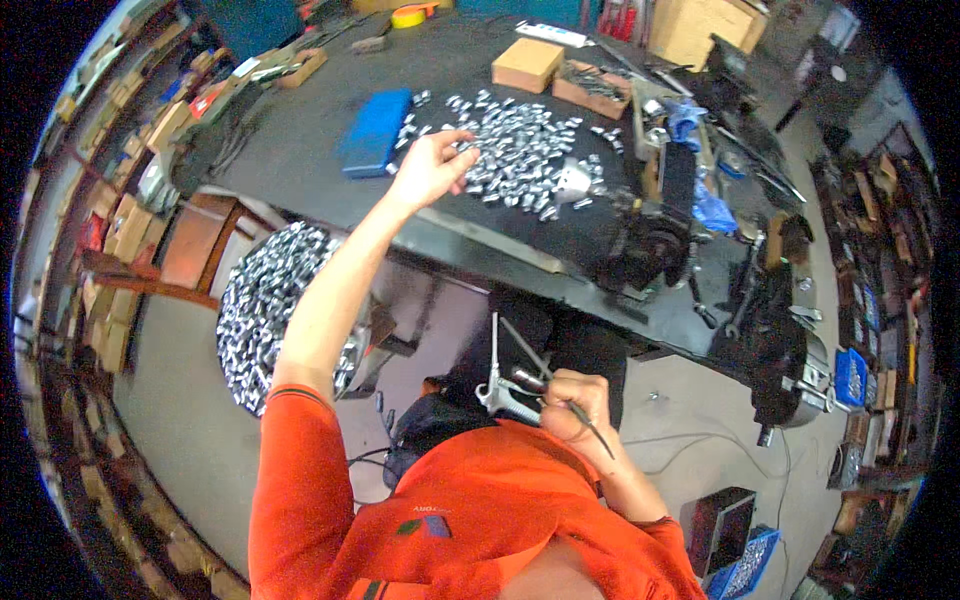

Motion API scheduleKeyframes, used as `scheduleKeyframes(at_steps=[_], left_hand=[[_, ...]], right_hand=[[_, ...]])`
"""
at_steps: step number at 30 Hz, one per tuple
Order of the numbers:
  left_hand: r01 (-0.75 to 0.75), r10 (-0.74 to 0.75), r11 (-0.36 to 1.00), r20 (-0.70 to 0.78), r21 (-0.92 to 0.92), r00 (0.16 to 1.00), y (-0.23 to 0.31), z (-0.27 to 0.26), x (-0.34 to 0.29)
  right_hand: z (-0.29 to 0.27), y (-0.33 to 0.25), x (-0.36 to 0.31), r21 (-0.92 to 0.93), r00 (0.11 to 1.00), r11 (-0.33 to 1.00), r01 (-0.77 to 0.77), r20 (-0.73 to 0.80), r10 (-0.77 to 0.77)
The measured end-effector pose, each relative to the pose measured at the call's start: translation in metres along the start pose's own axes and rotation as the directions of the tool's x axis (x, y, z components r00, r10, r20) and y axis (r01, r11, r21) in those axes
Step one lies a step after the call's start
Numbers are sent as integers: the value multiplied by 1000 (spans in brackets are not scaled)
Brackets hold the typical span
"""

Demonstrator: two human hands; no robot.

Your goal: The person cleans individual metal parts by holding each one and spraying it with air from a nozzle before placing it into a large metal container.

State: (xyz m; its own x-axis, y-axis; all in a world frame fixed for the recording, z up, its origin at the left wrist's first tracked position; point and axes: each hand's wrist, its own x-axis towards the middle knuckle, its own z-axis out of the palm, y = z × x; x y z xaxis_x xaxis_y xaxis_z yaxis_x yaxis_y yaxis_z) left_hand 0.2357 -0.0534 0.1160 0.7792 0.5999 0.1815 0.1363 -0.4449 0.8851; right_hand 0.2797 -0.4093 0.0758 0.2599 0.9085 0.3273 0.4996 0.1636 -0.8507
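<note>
Over the left edge of a pile of small shiny metal cylindrical parts [515,150] on the dark workbench, my left hand [432,170] reaches out with its fingers apart. Nothing shows in it, though the fingertips are slightly blurred. Close to my body, my right hand [578,405] is closed round a thin dark rod [597,436], which slants up past the fingers. A small metal cylinder [527,379] sits by the rod, against the fingertips. A silver air blow gun [497,393] with a long thin nozzle is at the same hand; its handle is partly hidden.
A blue box [377,132] lies left of the pile. Behind the pile are a cardboard box [527,65] and an open box of parts [592,88]. A bench vise [645,245] stands at the right. A round container [270,300] heaped with metal parts is below my left arm.
</note>
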Motion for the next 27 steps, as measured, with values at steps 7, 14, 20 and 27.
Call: scheduleKeyframes(at_steps=[7, 14, 20, 27], left_hand=[[309, -298, 935, -85, 175, 951, -75, -116, -122], [342, -370, 310, -219, 887, 903, -128, -137, -175], [238, -389, 138, -168, 961, 906, -152, -119, -154], [233, -323, 185, -165, 955, 932, -137, -114, -150]], right_hand=[[12, 10, -1, 62, 999, 998, -31, 36, 29], [12, 10, 4, 64, 997, 998, -10, 72, 5], [9, 12, 0, 29, 995, 999, -45, 88, 42], [10, 11, -1, 74, 992, 996, -58, 113, 49]])
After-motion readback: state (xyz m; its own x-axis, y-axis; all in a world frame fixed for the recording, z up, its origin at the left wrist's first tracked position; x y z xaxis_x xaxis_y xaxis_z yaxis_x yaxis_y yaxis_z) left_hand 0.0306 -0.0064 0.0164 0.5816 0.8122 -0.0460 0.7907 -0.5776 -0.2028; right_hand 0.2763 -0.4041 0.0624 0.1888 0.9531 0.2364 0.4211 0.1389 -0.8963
